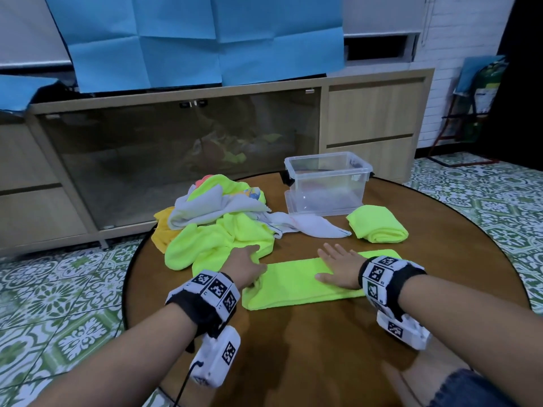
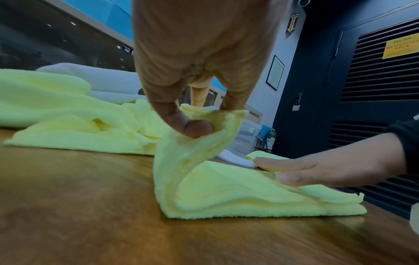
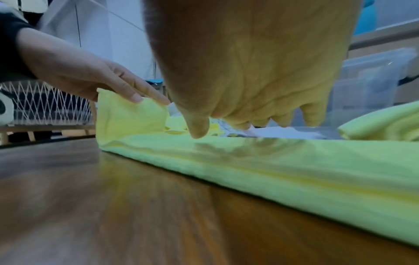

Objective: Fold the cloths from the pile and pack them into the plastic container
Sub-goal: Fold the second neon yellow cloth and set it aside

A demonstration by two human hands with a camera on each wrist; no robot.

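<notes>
Round and brown, the tabletop (image 1: 308, 342) leaves you bare wood along its near edge. Nearest lies the yellow-green cloth strip (image 1: 293, 282): your left hand (image 1: 245, 267) pinches its left end between thumb and fingers (image 2: 233, 100), raised for the next fold, while your right hand (image 1: 340, 267) lies flat with straight fingers, likely pinning the middle (so the strip cannot slide). Beyond sit the cloth pile (image 1: 217, 218) at left and a folded yellow-green cloth (image 1: 377, 227) just before the clear plastic container (image 1: 326, 183), which looks unfilled.
</notes>
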